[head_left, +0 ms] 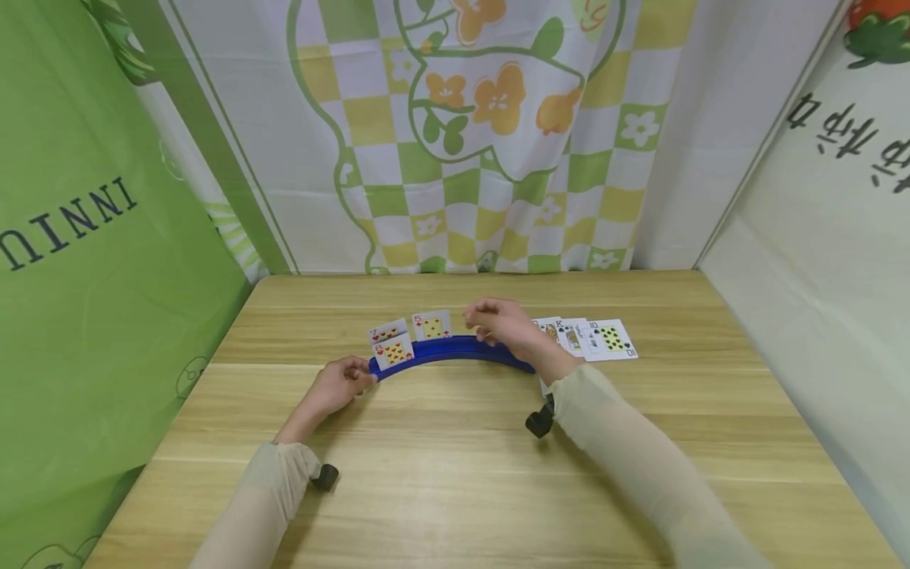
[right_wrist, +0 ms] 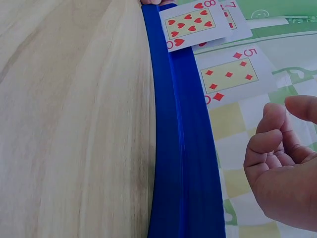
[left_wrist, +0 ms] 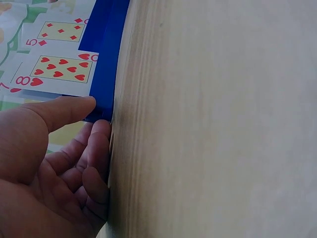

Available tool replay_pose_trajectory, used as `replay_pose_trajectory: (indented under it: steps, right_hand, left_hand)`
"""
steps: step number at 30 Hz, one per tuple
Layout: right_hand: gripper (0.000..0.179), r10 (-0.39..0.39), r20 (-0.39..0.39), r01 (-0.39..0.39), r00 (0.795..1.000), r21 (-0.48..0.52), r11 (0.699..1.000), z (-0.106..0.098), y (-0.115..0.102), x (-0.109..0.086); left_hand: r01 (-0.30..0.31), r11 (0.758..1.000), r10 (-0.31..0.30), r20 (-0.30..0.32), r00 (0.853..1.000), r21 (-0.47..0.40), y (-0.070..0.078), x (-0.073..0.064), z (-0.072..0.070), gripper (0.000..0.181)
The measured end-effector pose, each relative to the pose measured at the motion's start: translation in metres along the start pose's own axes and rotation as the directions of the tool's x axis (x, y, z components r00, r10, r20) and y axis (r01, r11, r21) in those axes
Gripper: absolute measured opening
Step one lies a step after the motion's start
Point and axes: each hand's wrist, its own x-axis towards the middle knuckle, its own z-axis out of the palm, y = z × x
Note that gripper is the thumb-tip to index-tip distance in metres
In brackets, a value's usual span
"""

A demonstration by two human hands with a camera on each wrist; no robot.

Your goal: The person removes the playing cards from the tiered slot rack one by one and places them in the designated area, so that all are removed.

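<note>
1. My left hand (head_left: pixel 341 387) is at the left end of the curved blue card holder (head_left: pixel 458 348); I pinch that end between thumb and fingers.
2. My right hand (head_left: pixel 508 324) hovers over the right part of the holder. Its fingers are loosely bent, with a narrow gap between thumb and forefinger, and I see nothing held in it.
3. The holder lies on the wooden table (head_left: pixel 426 474) in front of me, its middle bowing away from me.
4. Near my left hand, the eight of hearts (head_left: pixel 394 354) stands in the holder, covering the lower part of the seven of hearts (head_left: pixel 387 329) behind it.
5. Just to their right, the five of diamonds (head_left: pixel 432 325) stands upright in the holder.
6. Beyond my right wrist, a black ten (head_left: pixel 613 340) and a king (head_left: pixel 574 344) lie overlapping on the table, beside another picture card (head_left: pixel 548 330) that my arm partly hides; I cannot tell its rank.
7. Behind the table hangs a checked, flowered cloth (head_left: pixel 498 174); a green curtain (head_left: pixel 85 332) hangs on my left.
</note>
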Motion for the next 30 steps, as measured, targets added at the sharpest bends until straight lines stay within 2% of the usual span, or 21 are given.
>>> replay_pose_trajectory:
  steps: [5, 13, 30]
  right_hand:
    - [0.033, -0.008, 0.003, 0.009, 1.0, -0.005, 1.0, 0.004, 0.001, 0.005]
    - [0.021, 0.01, -0.014, -0.01, 1.0, -0.019, 1.0, 0.009, -0.002, 0.009]
    - [0.017, -0.027, -0.033, 0.026, 0.999, -0.051, 0.998, 0.023, -0.007, 0.017]
  left_hand:
    - [0.003, 1.0, -0.003, 0.003, 1.0, -0.007, 0.0, 0.0, 0.0, 0.029]
    - [0.006, 1.0, -0.006, 0.004, 1.0, -0.006, 0.0, 0.0, 0.001, 0.028]
    - [-0.004, 1.0, 0.004, 0.006, 1.0, 0.011, 0.002, -0.001, 0.0, 0.029]
